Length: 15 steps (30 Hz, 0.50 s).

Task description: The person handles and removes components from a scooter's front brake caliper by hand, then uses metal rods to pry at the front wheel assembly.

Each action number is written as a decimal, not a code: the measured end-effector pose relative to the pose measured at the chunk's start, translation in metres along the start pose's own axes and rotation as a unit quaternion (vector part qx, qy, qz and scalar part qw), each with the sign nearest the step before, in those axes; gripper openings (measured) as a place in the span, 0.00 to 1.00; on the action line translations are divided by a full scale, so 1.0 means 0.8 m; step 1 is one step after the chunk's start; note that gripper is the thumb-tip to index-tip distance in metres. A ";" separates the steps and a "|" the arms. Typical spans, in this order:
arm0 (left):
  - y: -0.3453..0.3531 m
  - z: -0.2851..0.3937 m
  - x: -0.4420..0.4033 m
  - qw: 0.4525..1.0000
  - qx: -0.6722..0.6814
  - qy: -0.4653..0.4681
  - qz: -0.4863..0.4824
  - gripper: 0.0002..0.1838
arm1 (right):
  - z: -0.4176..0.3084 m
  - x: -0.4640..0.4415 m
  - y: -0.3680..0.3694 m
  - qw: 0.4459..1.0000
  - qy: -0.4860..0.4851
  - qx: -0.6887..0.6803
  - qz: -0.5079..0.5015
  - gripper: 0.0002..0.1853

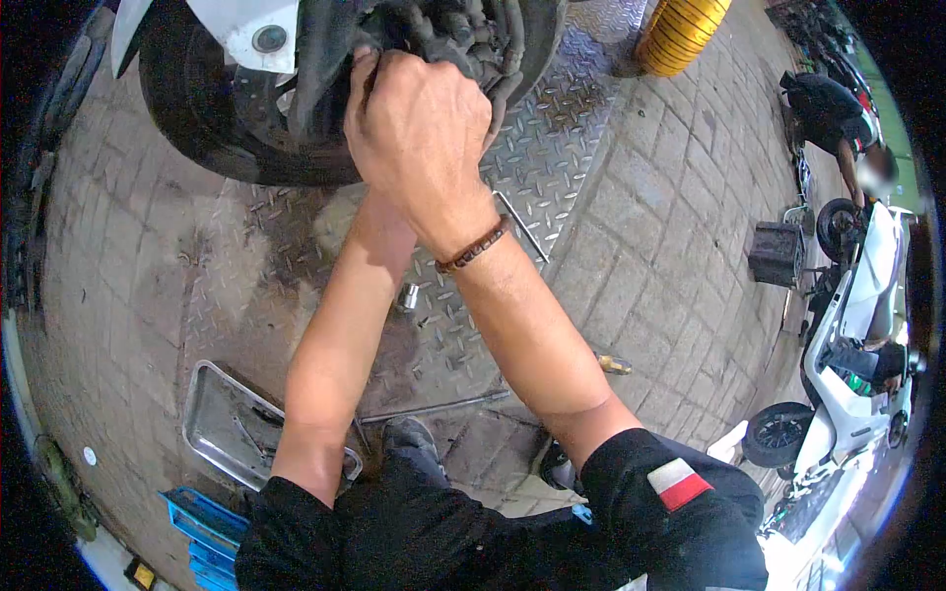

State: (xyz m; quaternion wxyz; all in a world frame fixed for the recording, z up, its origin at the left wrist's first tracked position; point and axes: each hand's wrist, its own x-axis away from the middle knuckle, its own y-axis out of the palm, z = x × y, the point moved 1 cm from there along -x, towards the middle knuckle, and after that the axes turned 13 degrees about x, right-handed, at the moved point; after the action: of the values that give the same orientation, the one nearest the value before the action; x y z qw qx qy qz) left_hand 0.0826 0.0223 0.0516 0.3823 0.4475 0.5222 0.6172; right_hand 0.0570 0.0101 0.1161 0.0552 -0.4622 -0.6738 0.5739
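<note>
Apparently, the right hand (424, 123) is resting in a closed fist against grimy, lumpy machinery (510, 49) at top centre, likely needing steady pressure; its contents and the hidden left hand's grip I cannot tell. Outward, a black rubber tyre (169, 94) is curving upper left; beneath, a shiny cylindrical socket (409, 297) is lying on embossed metal plate (552, 128).

Ok so got one big wheel (227, 163), two near forearms (527, 330), one bracelet (475, 246), one tray (217, 409), one socket (409, 297), one yellow tube (687, 34).
</note>
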 end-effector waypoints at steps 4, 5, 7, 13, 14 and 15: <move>0.002 -0.001 0.002 1.000 0.001 -0.005 0.002 0.33 | 0.000 -0.001 -0.011 0.999 0.004 -0.034 0.025 0.19; 0.002 0.000 0.002 1.000 0.003 -0.005 0.002 0.33 | -0.001 -0.002 -0.007 0.999 0.005 -0.021 0.028 0.19; 0.002 0.000 0.002 1.000 0.003 -0.004 0.000 0.33 | -0.001 -0.001 -0.002 1.000 0.006 -0.009 0.027 0.20; 0.005 0.002 -0.001 1.000 0.005 0.000 -0.006 0.33 | 0.004 0.001 -0.013 0.999 -0.024 -0.010 0.041 0.21; 0.005 0.001 -0.002 1.000 0.006 0.001 -0.005 0.33 | 0.003 0.001 -0.010 0.999 -0.025 -0.010 0.038 0.21; 0.004 0.002 -0.001 1.000 0.004 0.001 -0.007 0.33 | 0.001 0.000 -0.006 1.000 -0.014 -0.003 0.026 0.20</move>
State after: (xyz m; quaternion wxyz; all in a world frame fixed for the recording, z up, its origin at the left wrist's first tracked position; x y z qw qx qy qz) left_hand 0.0843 0.0214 0.0550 0.3840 0.4445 0.5283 0.6131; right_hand 0.0540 0.0098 0.1197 0.0296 -0.4720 -0.6638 0.5794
